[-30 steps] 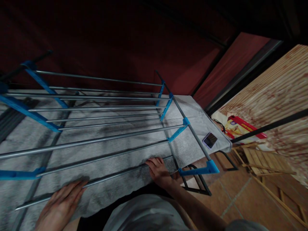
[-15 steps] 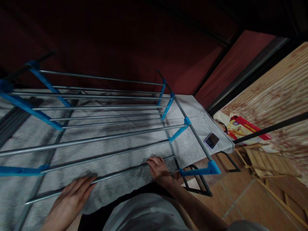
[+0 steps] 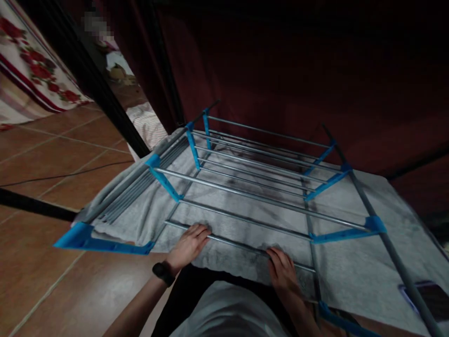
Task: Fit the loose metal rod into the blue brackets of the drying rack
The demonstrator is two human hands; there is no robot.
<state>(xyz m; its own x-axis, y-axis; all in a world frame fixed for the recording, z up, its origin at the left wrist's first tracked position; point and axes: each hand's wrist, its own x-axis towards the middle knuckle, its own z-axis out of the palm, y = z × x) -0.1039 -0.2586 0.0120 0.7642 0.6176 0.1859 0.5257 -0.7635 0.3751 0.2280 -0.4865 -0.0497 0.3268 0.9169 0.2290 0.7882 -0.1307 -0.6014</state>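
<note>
A metal drying rack point(image 3: 252, 196) with blue plastic joints stands in front of me, and a grey towel point(image 3: 238, 252) lies spread beneath its rods. My left hand point(image 3: 187, 243) rests flat on the towel at the nearest rod, fingers stretched out, with a black watch on the wrist. My right hand point(image 3: 282, 271) lies on the towel's near edge by the same rod, fingers slightly curled and pressing down. Neither hand holds anything.
A phone point(image 3: 426, 295) lies on the towel at the far right, partly behind a rack bar. Terracotta floor tiles point(image 3: 52, 159) spread to the left, crossed by a cable. A floral cloth point(image 3: 31, 70) hangs top left, and a striped cloth point(image 3: 149, 124) lies beyond the rack.
My view has swung to the left, so the rack's left end and the floor now show. My left hand has moved in toward the right hand along the nearest rod.
</note>
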